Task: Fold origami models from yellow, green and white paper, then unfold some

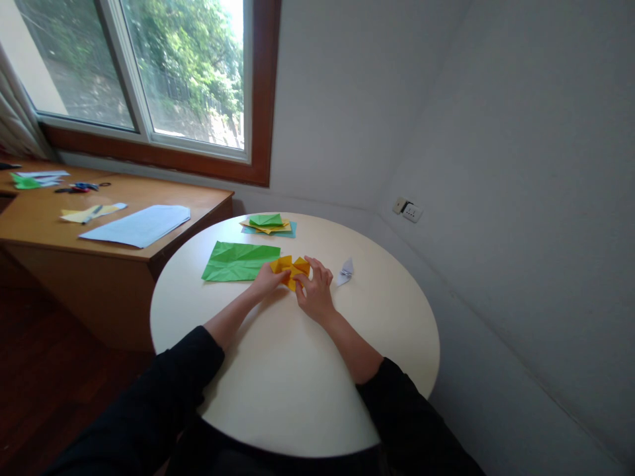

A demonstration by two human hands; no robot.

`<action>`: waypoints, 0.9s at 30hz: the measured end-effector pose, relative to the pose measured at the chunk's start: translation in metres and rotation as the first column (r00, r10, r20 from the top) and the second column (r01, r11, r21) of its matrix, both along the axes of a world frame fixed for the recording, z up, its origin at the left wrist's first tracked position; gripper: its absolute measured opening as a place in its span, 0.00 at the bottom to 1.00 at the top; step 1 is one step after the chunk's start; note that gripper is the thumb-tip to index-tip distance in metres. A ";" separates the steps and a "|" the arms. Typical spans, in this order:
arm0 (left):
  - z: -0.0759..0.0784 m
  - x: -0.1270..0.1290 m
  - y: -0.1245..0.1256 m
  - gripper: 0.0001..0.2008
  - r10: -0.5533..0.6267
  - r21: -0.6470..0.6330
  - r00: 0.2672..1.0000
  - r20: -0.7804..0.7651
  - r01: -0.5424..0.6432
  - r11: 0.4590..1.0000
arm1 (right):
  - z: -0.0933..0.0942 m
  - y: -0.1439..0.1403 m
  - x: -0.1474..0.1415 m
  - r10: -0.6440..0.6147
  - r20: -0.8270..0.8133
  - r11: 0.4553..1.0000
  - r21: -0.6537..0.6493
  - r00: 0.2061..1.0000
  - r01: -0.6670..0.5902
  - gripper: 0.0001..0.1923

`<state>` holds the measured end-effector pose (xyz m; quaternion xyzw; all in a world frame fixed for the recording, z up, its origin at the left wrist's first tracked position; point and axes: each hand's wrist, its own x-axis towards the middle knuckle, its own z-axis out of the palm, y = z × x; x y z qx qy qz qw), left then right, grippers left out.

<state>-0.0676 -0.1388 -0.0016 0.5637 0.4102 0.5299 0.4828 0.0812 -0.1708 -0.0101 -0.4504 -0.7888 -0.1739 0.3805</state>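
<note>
Cream round tabletop point(297, 383), near edge cut off by dark sleeves; broad bare surface before the hands. Green creased paper sheet point(238, 262), flat, left of centre. Stack of green, yellow and teal papers point(268, 225) at far rim. Yellow-orange folded paper point(292, 270), mid-table, pinched by left hand point(266, 281) and right hand point(315, 291), fingertips pressing; folds partly hidden. Small white folded paper point(346, 271), shape unclear.

Creased orange-yellow paper piece point(290, 270), partly folded, flat on the table

Black long sleeves pushed up to the elbows leave both forearms bare.
</note>
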 end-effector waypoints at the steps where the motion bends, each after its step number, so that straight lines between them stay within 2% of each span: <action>1: 0.000 0.000 0.000 0.15 -0.003 0.004 1.000 0.005 0.003 1.000 | 0.000 0.000 0.000 -0.001 0.001 1.000 -0.008 1.000 0.001 0.07; 6: 0.000 -0.001 0.001 0.15 -0.023 -0.037 0.999 0.035 0.025 0.999 | 0.000 0.000 0.000 -0.010 0.013 0.999 -0.050 1.000 0.011 0.09; 13: -0.003 -0.005 0.004 0.19 -0.186 -0.122 0.975 0.125 0.201 0.972 | -0.002 0.001 0.001 -0.027 0.035 0.998 -0.052 0.999 0.029 0.08; 18: -0.007 -0.006 0.006 0.20 -0.258 -0.079 0.957 0.134 0.270 0.960 | 0.001 -0.001 0.002 -0.061 0.031 0.995 -0.072 0.998 0.063 0.09; 23: -0.010 -0.006 0.008 0.30 -0.228 -0.023 0.964 0.137 0.233 0.972 | 0.000 0.000 0.002 -0.113 0.002 0.988 -0.110 0.994 0.112 0.11; 27: -0.008 -0.006 0.008 0.33 -0.244 0.019 0.963 0.112 0.244 0.970 | -0.004 0.003 0.004 -0.136 -0.100 0.985 -0.123 0.986 0.123 0.12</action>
